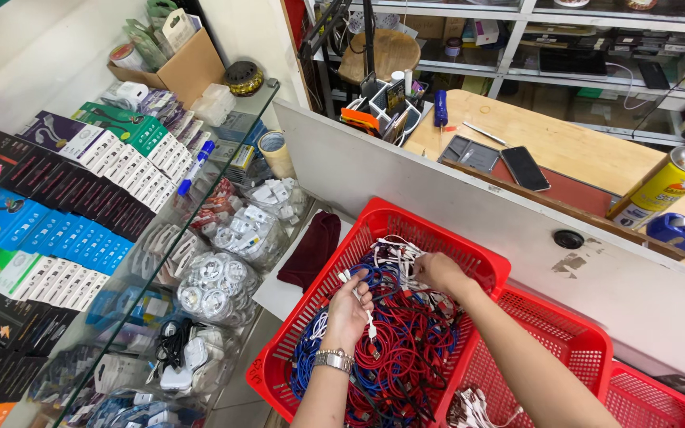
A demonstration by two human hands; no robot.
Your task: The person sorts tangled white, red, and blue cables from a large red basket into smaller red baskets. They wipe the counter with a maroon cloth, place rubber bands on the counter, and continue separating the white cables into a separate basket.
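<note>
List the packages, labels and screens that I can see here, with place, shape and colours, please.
Boxed packages: left glass shelf, flat rectangles in rows; black, blue, green, white.
Spray can: right, on the wooden desk; tilted cylinder, yellow label.
Phone: on the desk, dark blank screen.
Cardboard box: upper left, brown, open.

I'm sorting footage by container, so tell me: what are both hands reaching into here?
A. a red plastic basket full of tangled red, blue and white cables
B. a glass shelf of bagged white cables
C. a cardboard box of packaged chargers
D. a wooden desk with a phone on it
A: the left hand and right hand are both in the cable pile inside the red basket.
</note>
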